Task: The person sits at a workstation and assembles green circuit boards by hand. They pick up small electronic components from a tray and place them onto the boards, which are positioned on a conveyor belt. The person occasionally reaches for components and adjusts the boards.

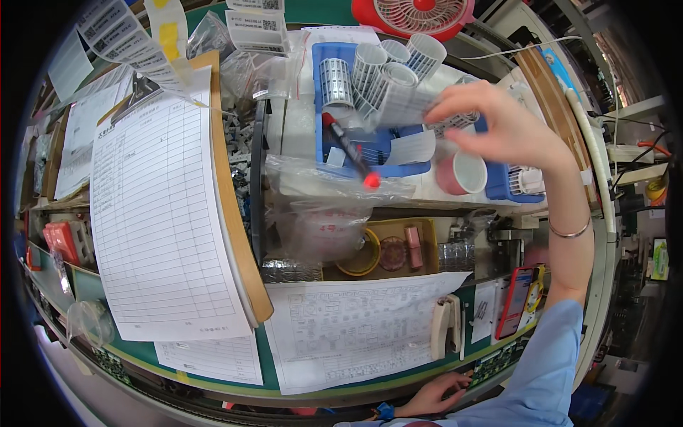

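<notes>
My right hand (491,124) is raised over a blue tray (407,171), its thumb and fingers bent. A pale, motion-blurred strip (405,107) extends from the fingertips; its kind is hard to make out. Below and beside it, several white rolls of labels (368,60) stand or lean in the tray. A black-and-red marker (348,148) lies across the tray's left part. Under my right hand is a pink-and-white roll (461,174). At the bench's front edge, my left hand (434,396) has thumb and fingers apart, close to green circuit boards (498,361).
A clipboard with a gridded form (163,213) covers the left side. A printed drawing (356,327), a beige stapler (445,327) and a red-edged phone (515,302) lie in front. A cardboard box (427,235) holds tape. At the back are a red fan (420,14) and hanging label strips (128,43).
</notes>
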`<state>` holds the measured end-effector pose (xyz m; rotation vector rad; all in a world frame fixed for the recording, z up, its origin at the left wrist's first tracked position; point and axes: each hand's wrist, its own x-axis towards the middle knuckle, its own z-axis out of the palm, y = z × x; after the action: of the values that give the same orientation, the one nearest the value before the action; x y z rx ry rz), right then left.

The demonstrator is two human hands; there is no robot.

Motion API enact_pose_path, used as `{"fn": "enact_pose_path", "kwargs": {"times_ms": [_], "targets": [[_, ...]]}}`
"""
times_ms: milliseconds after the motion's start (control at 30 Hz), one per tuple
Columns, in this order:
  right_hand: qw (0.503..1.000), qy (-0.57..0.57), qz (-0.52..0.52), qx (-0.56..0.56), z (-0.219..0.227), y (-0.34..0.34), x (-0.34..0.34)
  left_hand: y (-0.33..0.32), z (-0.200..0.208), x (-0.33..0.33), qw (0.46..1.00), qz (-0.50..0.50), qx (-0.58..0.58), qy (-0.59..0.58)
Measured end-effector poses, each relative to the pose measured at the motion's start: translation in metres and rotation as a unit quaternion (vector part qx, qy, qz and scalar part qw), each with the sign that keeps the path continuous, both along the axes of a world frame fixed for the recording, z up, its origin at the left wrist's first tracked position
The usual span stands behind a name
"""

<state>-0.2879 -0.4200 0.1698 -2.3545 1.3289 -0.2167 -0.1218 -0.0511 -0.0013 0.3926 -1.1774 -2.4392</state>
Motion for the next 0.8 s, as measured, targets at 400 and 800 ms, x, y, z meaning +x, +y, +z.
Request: {"fn": "enact_pose_path", "kwargs": {"times_ms": [400,800], "targets": [[0.974,-0.175,-0.139,0.045,-0.015,0.0,-0.013,0.006,-0.002,-0.002,1.0,0.006,0.0,0.006],[0.972,-0.198,-0.124,0.04,-0.017,0.002,-0.013,0.005,0.0,-0.002,1.0,0.005,-0.017,0.001]]}}
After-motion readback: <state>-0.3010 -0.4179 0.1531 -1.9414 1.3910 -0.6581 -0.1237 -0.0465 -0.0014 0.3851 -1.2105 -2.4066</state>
